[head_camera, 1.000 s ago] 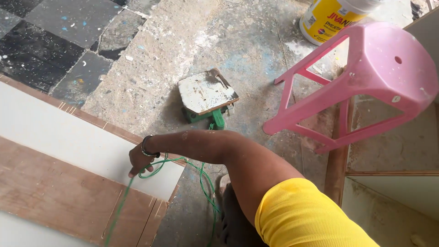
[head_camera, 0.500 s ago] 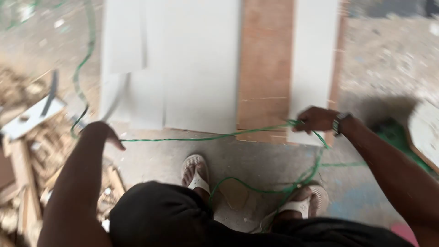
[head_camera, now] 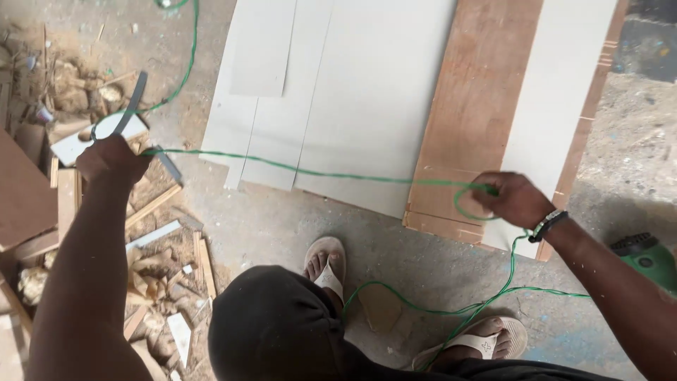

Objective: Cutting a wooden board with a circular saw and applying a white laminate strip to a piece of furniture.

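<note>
A thin green cord (head_camera: 331, 174) runs taut between my two hands, above the boards on the floor. My left hand (head_camera: 111, 160) is closed around one part of it at the left, over a heap of wood scraps. My right hand (head_camera: 513, 199), with a dark band at the wrist, pinches a small loop of the cord over the end of a brown plywood board (head_camera: 479, 106). More cord hangs from the right hand and lies slack on the floor by my sandalled feet (head_camera: 326, 262). Another length runs from my left hand toward the top edge.
Pale laminate panels (head_camera: 367, 92) lie side by side on the concrete floor, with the plywood board between them. Offcuts and shavings (head_camera: 159, 261) are piled at the left. A green power tool (head_camera: 645, 257) sits at the right edge.
The view has swung from the pink stool and the tool to straight down. In the last half second my left hand moved up and out to the left, drawing the cord tight.
</note>
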